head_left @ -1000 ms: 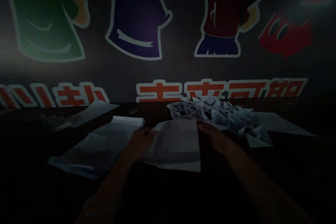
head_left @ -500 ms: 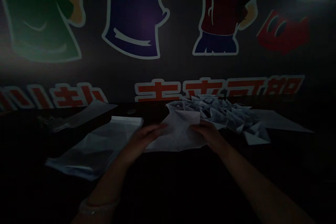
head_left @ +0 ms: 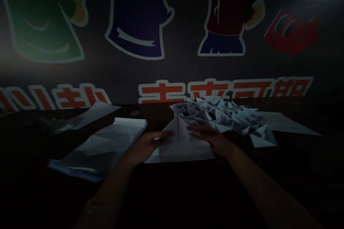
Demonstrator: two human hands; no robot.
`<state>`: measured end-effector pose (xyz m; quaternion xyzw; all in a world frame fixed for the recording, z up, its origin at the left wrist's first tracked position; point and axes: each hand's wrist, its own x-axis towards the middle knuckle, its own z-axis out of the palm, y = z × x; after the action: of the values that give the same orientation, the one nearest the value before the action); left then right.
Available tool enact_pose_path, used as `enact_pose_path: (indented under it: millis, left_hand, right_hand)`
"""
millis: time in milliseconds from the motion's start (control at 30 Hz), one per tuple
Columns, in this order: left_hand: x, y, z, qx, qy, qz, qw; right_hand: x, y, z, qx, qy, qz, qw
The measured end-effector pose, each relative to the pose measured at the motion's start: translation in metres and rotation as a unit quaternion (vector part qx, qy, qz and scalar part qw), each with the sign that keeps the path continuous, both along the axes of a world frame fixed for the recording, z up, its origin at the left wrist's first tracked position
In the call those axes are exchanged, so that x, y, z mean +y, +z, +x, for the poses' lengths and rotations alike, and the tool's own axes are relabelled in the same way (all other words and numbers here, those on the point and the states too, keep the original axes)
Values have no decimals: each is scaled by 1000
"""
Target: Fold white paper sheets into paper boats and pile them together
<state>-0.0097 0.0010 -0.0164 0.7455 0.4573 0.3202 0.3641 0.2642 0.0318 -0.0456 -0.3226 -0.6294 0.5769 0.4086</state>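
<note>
Paper sheet (head_left: 179, 151) lies mid-scene on the tabletop (head_left: 157, 113), part-folded; my left grip (head_left: 146, 146) and right grip (head_left: 211, 137) touch its sides, pinching or not I cannot tell. Folded pieces (head_left: 219, 114) far right look done; flat sheets (head_left: 98, 145) left seem unworked.

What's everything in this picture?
Creased sheet: one, white, between hands
Paper stack: one, white, left
Folded papers: many, white, right of centre
Flat sheet: one, white, far right
Long sheet: one, white, back left
Unclear clutter: uncountable, pale, far left
Round object: one, pale, back
Table: one, dark, below
Wall: one, grey, behind
Cartoon figures: three, multicoloured, wall
Wall shapes: two, red, upper right
Characters: several, orange, wall's bottom
Wristband: one, pale, left wrist
Left hand, right hand: one each, bare, on creased sheet
</note>
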Motion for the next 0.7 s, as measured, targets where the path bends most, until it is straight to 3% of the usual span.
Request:
enact_pose_path:
  millis: [67,167,467,700]
  left_hand:
    - [0,-1,-1,-6,-16,1,1000]
    - [1,-4,-2,-21,-30,-4,999]
    - [0,-11,4,-67,-55,-73,994]
    - [2,-4,6,-69,-8,-39,997]
  right_hand:
    - [-1,0,-1,-96,0,76,992]
    - [-1,-1,-5,-167,13,115,979]
    - [-11,-6,-21,-229,121,131,957]
    - [-8,-3,-23,-219,87,89,968]
